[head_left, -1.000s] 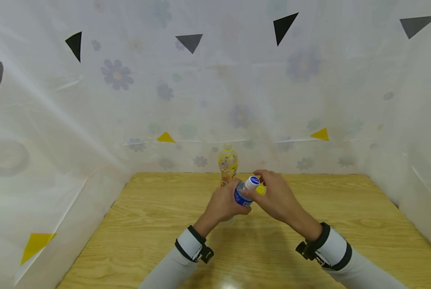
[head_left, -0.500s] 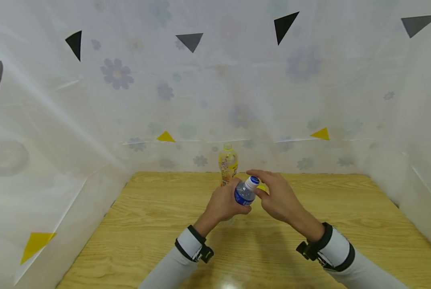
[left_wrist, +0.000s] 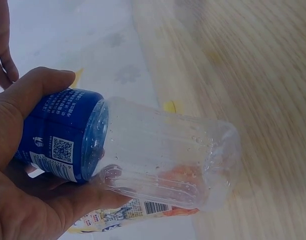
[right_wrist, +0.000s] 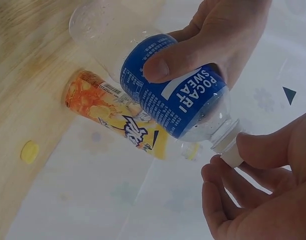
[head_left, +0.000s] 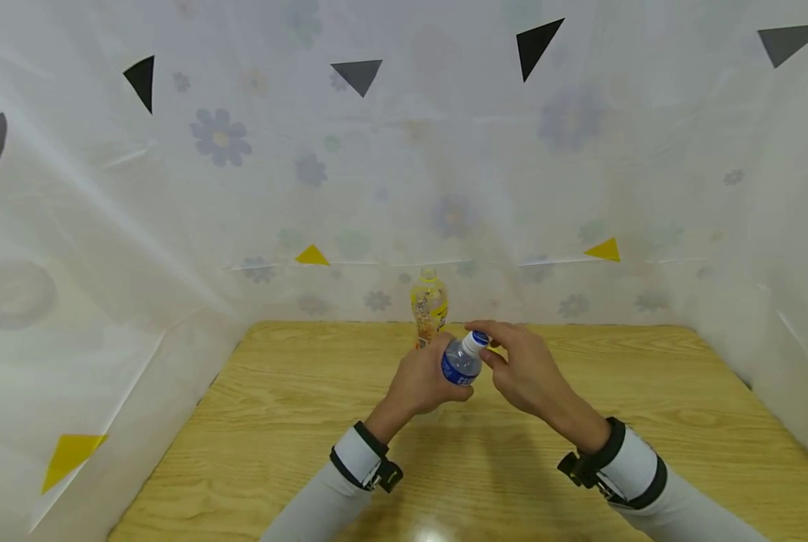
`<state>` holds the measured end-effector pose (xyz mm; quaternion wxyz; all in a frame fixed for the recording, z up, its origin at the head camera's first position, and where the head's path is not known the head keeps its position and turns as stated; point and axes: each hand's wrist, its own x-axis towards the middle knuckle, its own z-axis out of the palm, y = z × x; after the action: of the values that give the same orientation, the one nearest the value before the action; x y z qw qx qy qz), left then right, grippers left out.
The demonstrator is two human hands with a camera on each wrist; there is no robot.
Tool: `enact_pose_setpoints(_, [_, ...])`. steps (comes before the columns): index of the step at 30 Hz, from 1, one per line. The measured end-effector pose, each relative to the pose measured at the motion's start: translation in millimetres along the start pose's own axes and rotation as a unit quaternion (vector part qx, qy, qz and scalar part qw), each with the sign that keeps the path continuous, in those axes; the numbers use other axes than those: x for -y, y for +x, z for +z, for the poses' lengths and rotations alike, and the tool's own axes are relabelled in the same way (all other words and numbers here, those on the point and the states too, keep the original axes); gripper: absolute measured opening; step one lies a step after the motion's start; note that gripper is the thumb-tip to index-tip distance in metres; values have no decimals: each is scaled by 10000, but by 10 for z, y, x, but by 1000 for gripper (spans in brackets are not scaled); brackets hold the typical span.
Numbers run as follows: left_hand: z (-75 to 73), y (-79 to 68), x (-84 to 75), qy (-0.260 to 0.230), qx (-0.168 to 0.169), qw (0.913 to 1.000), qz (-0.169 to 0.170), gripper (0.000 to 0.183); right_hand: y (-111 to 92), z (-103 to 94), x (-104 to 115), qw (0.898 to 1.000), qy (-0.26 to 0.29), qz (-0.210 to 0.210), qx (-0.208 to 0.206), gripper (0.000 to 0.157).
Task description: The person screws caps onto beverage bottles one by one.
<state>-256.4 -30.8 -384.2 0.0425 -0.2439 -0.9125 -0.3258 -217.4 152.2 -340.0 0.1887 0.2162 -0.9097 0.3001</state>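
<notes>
A clear plastic drink bottle (head_left: pixel 461 366) with a blue POCARI SWEAT label (right_wrist: pixel 180 90) is tilted above the table. My left hand (head_left: pixel 420 378) grips it round the label, thumb across the front in the right wrist view. Its lower half (left_wrist: pixel 157 155) looks empty apart from droplets. On the neck sits a white cap (right_wrist: pixel 232 154) with a blue top. My right hand (head_left: pixel 532 376) pinches this cap between thumb and fingertips. Behind the left hand stands an uncapped bottle with a yellow and orange label (head_left: pixel 429 307), its lower part hidden in the head view.
A yellow bottle cap (right_wrist: pixel 29 151) lies on the wood-grain table (head_left: pixel 275 421); the right hand hides it in the head view. White flower-print sheeting (head_left: pixel 404 165) with coloured triangles encloses the back and both sides.
My right thumb and fingers have shifted around the white cap, the thumb drawing back to the right. The yellow cap has gone out of sight behind the hand. My left hand stays put.
</notes>
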Motion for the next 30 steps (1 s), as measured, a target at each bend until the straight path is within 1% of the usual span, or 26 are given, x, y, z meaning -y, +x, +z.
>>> enact_pose_setpoints(7, [1,3,-3,-39,11,10000,1,62,7,15,0,9998,151,148,-5,36])
enact_pose_setpoints(12, [11,13,11,22,-15,10000,73,60,15,39,-3,9996,195,150,-113,30])
enact_pose_setpoints(23, [17,21,21,-7,14,10000,45,61,21,79,-29,9992,115,45,-373,22])
enact_pose_setpoints(30, [16,18,28,-20,26,10000,70,60,20,93,-19,9987,75,122,-486,16])
